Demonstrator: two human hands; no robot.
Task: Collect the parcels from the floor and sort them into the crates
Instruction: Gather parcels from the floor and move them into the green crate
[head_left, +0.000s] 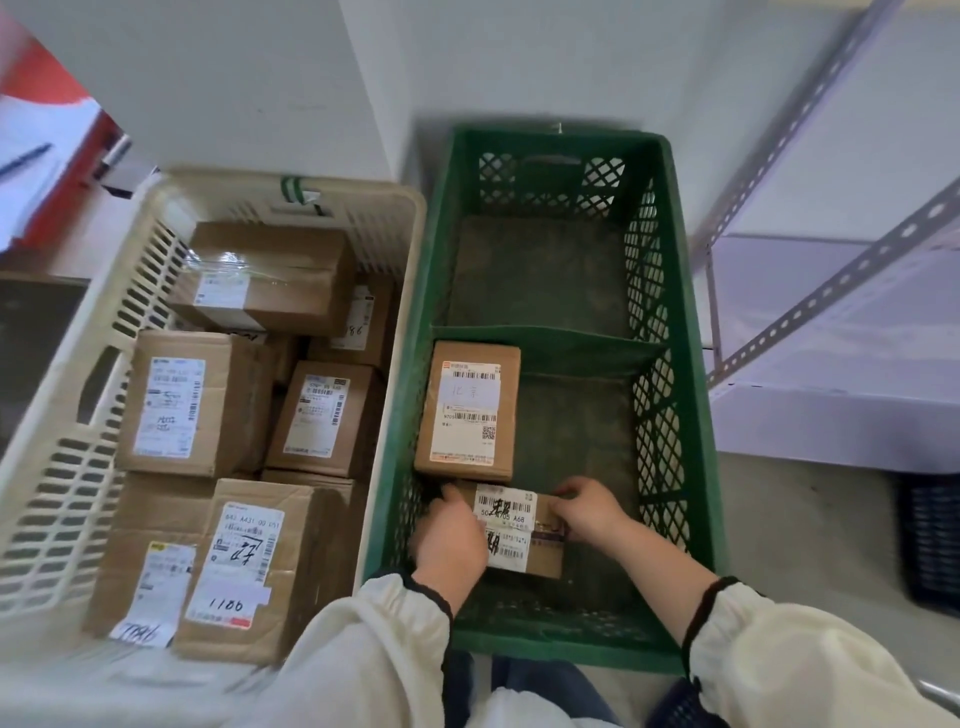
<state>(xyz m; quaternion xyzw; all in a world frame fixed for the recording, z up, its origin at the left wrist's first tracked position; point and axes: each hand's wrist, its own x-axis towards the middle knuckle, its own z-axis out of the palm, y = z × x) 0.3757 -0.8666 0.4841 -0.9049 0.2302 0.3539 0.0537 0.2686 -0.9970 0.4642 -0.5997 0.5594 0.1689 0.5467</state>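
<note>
– While the head camera looks down at the floor, what lies in front of the person?
– Two crates stand side by side against a white wall. On the left is a beige slotted crate (67, 467), packed with brown cardboard boxes that carry white shipping labels. The nearest box (249, 566) has digits handwritten on its label. On the right is a green mesh crate (558, 139), split by a crosswise divider into a far and a near compartment.
– Where are the hands?
– Both reach into the near compartment of the green crate, in cream sleeves with dark cuffs. The left hand (452, 540) curls its fingers round the left end of a small parcel (524, 525). The right hand (587, 512) curls round its right end, so the two hands grip it between them.
– Where does that parcel sit?
– It is low in the near compartment, toward the left wall, with its label facing up. Whether it rests on the crate floor cannot be told. Just beyond it lies a larger parcel (470, 410), flat and label up, its far edge against the divider.
– Anything else?
– A grey metal shelf rack (831, 291) stands to the right, and a dark basket (930, 540) sits at the right edge.
</note>
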